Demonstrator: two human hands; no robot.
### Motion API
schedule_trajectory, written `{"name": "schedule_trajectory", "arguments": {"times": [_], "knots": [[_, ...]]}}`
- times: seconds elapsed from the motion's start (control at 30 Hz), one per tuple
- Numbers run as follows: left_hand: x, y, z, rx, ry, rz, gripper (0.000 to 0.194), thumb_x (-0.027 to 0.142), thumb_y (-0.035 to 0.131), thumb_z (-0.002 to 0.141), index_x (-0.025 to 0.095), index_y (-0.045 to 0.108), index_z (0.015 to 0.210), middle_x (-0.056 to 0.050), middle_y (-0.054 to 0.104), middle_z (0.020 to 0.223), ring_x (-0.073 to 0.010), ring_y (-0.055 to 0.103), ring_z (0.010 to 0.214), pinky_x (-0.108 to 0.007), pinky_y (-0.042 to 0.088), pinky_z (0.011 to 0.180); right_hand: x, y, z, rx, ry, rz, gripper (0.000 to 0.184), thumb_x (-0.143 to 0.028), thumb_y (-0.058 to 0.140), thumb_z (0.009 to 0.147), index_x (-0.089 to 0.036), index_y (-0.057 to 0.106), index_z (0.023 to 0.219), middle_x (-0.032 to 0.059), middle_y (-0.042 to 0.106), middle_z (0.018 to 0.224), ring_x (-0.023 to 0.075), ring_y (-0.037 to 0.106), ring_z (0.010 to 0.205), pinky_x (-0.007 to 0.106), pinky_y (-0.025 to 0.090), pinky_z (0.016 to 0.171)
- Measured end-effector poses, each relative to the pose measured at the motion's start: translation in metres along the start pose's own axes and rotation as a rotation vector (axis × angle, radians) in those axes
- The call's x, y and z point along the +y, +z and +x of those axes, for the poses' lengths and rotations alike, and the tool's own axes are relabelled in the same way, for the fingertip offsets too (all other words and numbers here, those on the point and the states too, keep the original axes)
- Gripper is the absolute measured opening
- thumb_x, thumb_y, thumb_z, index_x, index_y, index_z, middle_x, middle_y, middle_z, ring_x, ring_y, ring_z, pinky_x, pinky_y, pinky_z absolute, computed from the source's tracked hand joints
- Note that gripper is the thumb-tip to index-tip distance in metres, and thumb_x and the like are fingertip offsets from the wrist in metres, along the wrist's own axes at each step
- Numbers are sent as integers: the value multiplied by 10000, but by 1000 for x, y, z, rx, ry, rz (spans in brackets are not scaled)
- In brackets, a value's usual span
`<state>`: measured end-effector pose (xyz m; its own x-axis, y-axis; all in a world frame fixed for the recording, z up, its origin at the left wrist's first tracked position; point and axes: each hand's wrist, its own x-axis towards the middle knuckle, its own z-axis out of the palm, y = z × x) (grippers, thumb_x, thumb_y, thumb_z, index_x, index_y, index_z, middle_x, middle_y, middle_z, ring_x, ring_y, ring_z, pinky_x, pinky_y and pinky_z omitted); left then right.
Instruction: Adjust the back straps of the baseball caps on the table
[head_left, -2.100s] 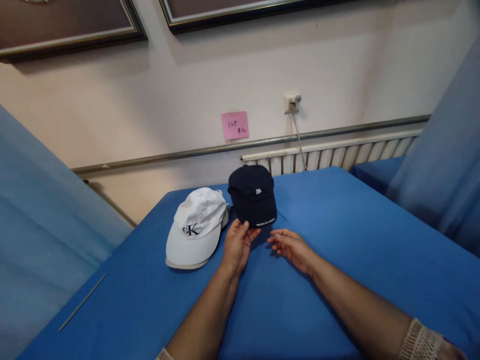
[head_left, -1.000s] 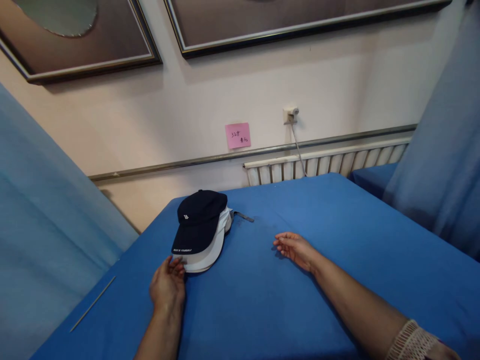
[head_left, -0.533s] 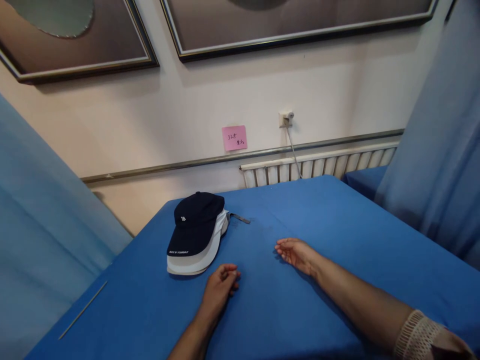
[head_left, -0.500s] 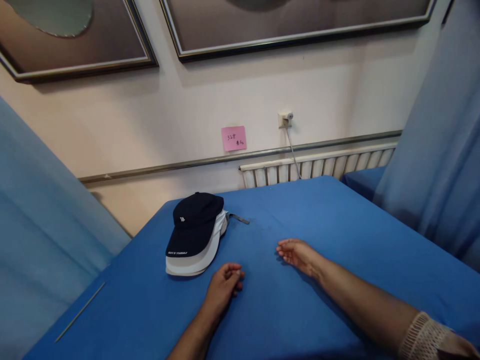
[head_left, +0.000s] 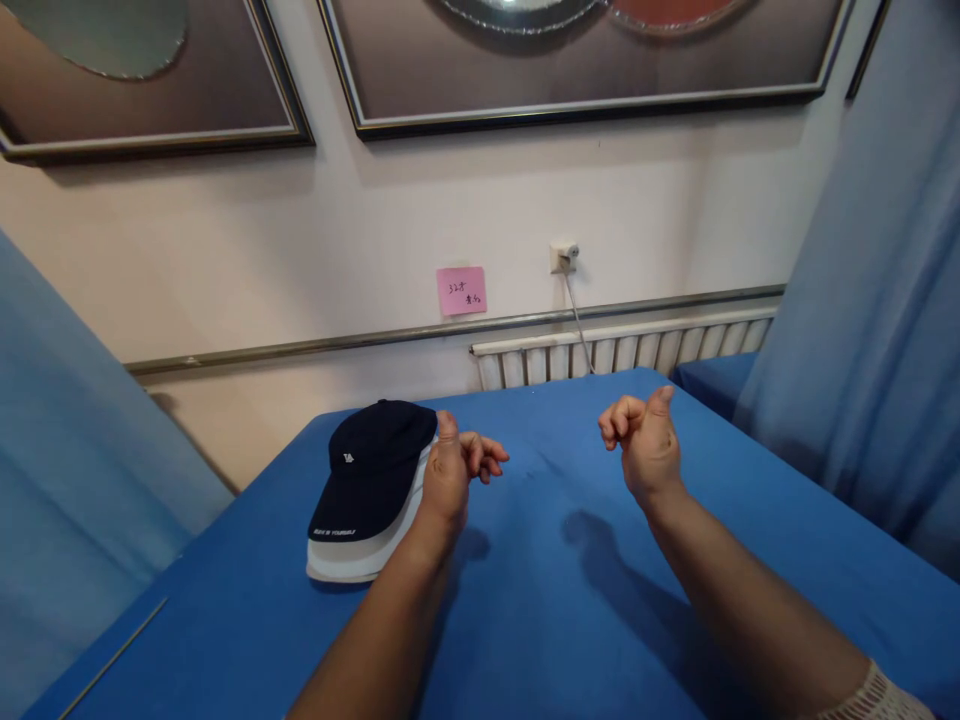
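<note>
from where i'm standing, the dark cap (head_left: 375, 455) sits on the blue surface (head_left: 540, 610), its brim angled down toward the person and a small white mark on its front. white lettering runs along the brim's edge. it's stacked over a white cap (head_left: 401, 525), whose brim pokes out below and to the right of the dark one, with another pale edge showing just under that.

the left hand (head_left: 448, 475) is up at the right side of the dark cap, in front of part of the white one. its thumb points upward and its fingers are loosely bent, partly open, with nothing i can see in them. i can't tell whether that hand brushes the caps. the right hand (head_left: 646, 450) is raised over the surface, well apart from the dark cap on its right. its thumb sticks up too, the fingers curled in loosely but not clenched, and they have hold of nothing.

a thin stick (head_left: 112, 660) lies on the surface, to the left of the dark cap and closer to the person. on the wall beyond the dark cap and to its right, there's a pink note (head_left: 461, 291) with handwriting, then a socket (head_left: 561, 258) with a cord (head_left: 577, 320) hanging down in front of a white radiator (head_left: 660, 348).
</note>
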<state>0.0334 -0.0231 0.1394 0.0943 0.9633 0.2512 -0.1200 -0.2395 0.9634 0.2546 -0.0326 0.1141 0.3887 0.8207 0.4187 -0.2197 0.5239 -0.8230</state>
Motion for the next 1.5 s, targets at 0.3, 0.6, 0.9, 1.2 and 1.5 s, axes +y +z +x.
{"name": "schedule_trajectory", "arguments": {"times": [0.3,0.6,0.9,1.2,1.5], "knots": [[-61,-23,62,199,-385,54,752,856,171,765,206,301,411,-117,666,622,-116,508,424,-243,293,438,80,17,51,42,438,-331,738,-798,111,846,-233,324,423,16,482,395,98,382,312,240,281,349],[-74,-28,70,193,-370,50,742,879,231,729,209,301,418,-106,656,619,-122,510,434,-244,262,437,106,21,54,20,486,-356,724,-792,125,851,-236,325,433,25,502,399,104,398,309,246,283,351],[-89,-30,75,176,-392,45,744,901,245,695,210,310,427,-111,669,640,-131,518,459,-244,276,451,112,21,57,16,497,-347,723,-806,133,839,-234,324,440,20,504,412,99,404,323,239,280,354],[-102,-31,73,181,-436,64,754,911,242,684,207,318,427,-127,683,656,-125,510,457,-241,269,447,124,19,55,13,529,-359,716,-801,135,842,-237,330,446,21,510,415,106,415,318,251,297,361],[-127,-33,65,189,-538,41,738,907,285,677,205,336,457,-122,672,633,-129,512,443,-245,269,442,136,24,42,-1,640,-362,699,-744,122,884,-236,333,453,13,512,406,108,410,314,247,300,368]]}}
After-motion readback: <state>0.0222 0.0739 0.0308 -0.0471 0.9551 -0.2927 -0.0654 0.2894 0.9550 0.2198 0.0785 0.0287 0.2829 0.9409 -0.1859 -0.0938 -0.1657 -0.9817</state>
